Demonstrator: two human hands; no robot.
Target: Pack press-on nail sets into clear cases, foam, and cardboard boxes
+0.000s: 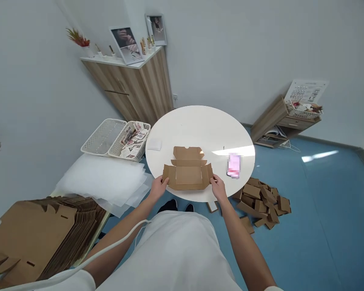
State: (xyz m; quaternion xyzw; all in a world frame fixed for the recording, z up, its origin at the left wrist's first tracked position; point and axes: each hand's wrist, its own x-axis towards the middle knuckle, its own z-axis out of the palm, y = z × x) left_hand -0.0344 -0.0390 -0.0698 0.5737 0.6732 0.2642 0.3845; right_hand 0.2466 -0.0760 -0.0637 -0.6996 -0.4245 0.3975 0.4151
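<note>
A brown cardboard box blank (188, 175) lies partly unfolded over the near part of the round white table (197, 121). Its lid flap points away from me, and its side flaps stand slanted outward. My left hand (159, 187) is closed on the left side flap near its front corner, thumb on top. On the opposite side, my right hand (218, 187) pinches the right flap at its front corner. The undersides of the fingers are hidden by the cardboard and the hands themselves.
A phone with a blurred pink screen (233, 165) and a small white stack (154, 144) rest on the table. White baskets (104, 137), translucent sheets (103, 178) and stacked flat cardboard (39, 230) are at left. Folded boxes (261, 202) pile on the floor at right.
</note>
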